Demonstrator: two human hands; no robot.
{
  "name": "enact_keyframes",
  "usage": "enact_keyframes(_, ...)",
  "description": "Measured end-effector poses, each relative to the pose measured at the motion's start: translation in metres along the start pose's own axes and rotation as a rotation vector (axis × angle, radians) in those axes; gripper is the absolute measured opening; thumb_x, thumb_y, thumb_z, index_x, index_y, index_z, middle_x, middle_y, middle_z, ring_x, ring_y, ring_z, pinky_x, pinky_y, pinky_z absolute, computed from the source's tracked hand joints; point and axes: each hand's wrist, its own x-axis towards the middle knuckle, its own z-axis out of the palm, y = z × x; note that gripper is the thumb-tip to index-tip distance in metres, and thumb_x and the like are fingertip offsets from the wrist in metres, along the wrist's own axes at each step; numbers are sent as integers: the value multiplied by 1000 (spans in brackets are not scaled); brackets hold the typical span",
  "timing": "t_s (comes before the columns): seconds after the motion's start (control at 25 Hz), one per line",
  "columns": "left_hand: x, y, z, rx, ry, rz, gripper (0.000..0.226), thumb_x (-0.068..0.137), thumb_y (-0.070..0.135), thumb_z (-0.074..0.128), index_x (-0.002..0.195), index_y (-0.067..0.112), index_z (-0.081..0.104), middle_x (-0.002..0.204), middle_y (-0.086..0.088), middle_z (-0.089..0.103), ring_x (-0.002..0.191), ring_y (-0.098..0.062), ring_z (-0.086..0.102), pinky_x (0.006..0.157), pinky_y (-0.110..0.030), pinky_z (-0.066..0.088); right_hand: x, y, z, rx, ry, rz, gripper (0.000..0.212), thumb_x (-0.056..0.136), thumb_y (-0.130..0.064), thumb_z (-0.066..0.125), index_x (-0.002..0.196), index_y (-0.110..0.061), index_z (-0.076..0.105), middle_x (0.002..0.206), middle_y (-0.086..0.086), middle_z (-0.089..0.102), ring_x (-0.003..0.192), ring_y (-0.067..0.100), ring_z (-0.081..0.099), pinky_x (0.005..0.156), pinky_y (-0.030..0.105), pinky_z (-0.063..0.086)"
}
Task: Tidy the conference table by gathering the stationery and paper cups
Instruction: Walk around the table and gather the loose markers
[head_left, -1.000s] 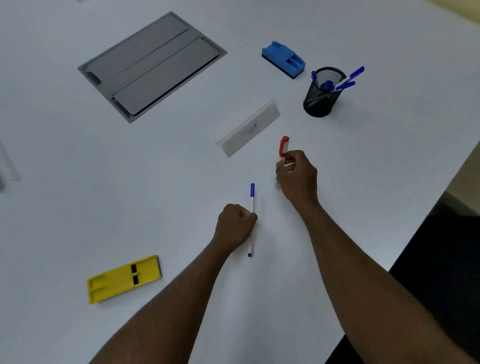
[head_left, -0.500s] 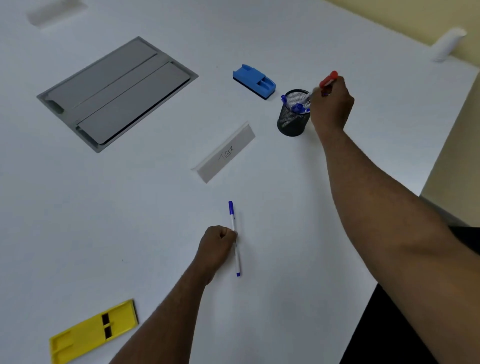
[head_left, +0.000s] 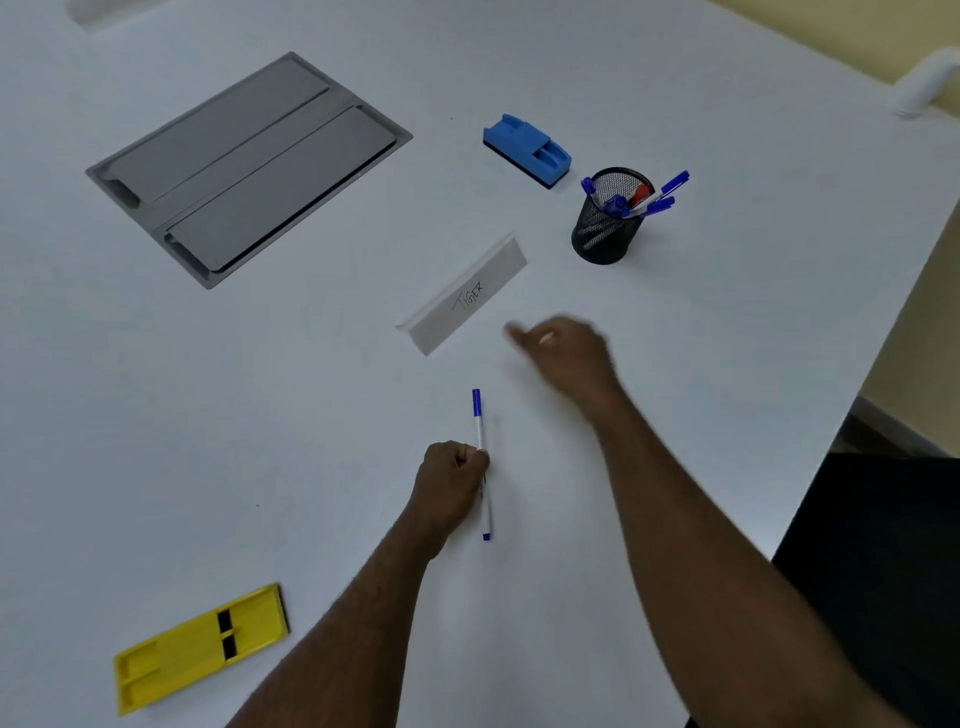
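Note:
My left hand (head_left: 453, 480) is a closed fist resting on the white table, against a blue-capped white pen (head_left: 479, 441) that lies along its right side. My right hand (head_left: 563, 351), blurred by motion, hovers empty just right of a white name card (head_left: 467, 296) marked "TIGER". A black mesh pen cup (head_left: 605, 228) stands at the back right, holding several blue pens and a red marker (head_left: 640, 195).
A blue board eraser (head_left: 527, 149) lies left of the cup. A yellow eraser (head_left: 200, 647) lies at the front left. A grey cable hatch (head_left: 244, 166) is set into the table. The table's right edge (head_left: 831, 441) runs diagonally; a white object (head_left: 922, 85) stands far right.
My right hand carried the red marker to the mesh cup, left it inside and has swung back empty toward the name card. My left fist has stayed by the blue pen.

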Motion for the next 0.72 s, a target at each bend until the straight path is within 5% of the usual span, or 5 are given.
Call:
enact_keyframes(0.08,-1,0,-2,-10,-13,10,44,92,15,50,51,20,36,49,7,35,45,-6,29,46,-19,26,-35,9,35,-69,-412,39,43,76,-58,68,74,-16,63,66,2,69,52,13,60,54,23,45)
enact_keyframes(0.24,-5,-4,-2,-38,-44,95,38,96,23,57,58,19,59,59,8,51,54,-4,42,56,-23,35,-53,16,56,-13,-424,11,20,85,-20,61,66,-16,56,71,1,64,67,18,60,75,38,55)
enact_keyframes(0.32,-10,-9,1,66,-42,138,19,89,35,68,99,19,70,100,4,61,89,-10,55,83,-28,47,-41,6,34,250,-207,38,18,87,-12,57,71,-21,59,81,6,71,78,24,68,85,45,56)
enact_keyframes(0.44,-18,-29,9,536,-32,216,81,82,51,69,149,22,33,146,-2,28,133,-20,28,110,-29,24,-12,-21,-33,516,349,-180,18,92,-16,55,81,-31,55,89,-9,71,88,8,69,86,35,55)
enact_keyframes(0.72,-12,-56,-1,990,-153,261,133,52,95,48,131,44,-46,140,12,-56,130,-17,-51,110,-50,-25,56,-60,-116,369,837,-409,22,95,-9,48,117,-8,45,98,1,69,85,5,68,69,10,52)
